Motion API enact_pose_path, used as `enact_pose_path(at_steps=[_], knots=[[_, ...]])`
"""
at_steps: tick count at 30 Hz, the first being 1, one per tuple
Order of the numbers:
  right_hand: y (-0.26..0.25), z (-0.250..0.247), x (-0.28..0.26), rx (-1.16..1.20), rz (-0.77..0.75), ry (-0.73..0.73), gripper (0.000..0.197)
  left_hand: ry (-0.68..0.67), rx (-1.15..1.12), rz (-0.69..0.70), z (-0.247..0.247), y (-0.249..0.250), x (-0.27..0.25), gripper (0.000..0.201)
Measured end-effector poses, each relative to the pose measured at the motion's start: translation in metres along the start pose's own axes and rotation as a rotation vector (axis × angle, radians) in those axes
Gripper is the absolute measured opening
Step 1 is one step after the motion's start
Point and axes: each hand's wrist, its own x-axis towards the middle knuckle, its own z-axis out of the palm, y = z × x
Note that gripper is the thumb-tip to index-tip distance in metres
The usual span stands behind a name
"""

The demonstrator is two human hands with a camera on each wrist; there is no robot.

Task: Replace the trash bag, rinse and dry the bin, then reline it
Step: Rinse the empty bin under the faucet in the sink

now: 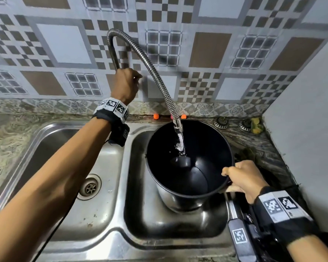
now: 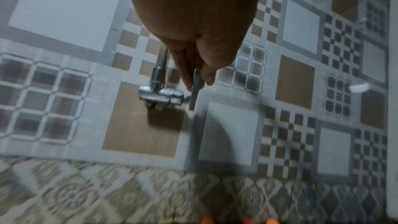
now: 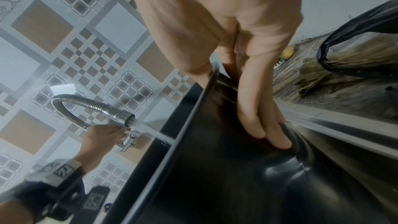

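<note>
Left hand (image 1: 126, 86) of mine, fingers pinching the grey lever (image 2: 197, 89) of the chrome wall tap (image 2: 161, 95). Centre: ribbed steel hose (image 1: 159, 80) pouring water (image 1: 180, 142) into the round black bin (image 1: 189, 178), upright in the steel sink's (image 1: 159, 220) right basin. My right hand (image 1: 244, 178) clamps the bin's near rim.

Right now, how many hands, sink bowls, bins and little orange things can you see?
Hands: 2, left hand, right hand
Sink bowls: 2, left bowl, right bowl
Bins: 1, black bin
Orange things: 2
Total: 7
</note>
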Motion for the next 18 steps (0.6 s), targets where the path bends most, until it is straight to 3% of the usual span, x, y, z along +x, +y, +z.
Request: enact_pose_path(at_steps=[2,6,10,18], knots=[[-0.001,0.002,0.006,0.034,-0.009,-0.001,0.03,0.026,-0.044,0.027,0.004,-0.005,-0.019,0.024],[-0.003,0.006,0.014,0.078,-0.016,-0.002,0.008,0.02,0.011,0.099,0.009,-0.01,-0.049,0.035],[-0.005,0.011,0.013,0.102,-0.024,0.018,0.014,-0.067,0.099,0.084,0.011,-0.013,-0.057,0.053],[-0.005,0.014,0.006,0.183,-0.054,0.044,0.008,-0.253,0.111,0.072,0.005,-0.012,-0.067,0.068]])
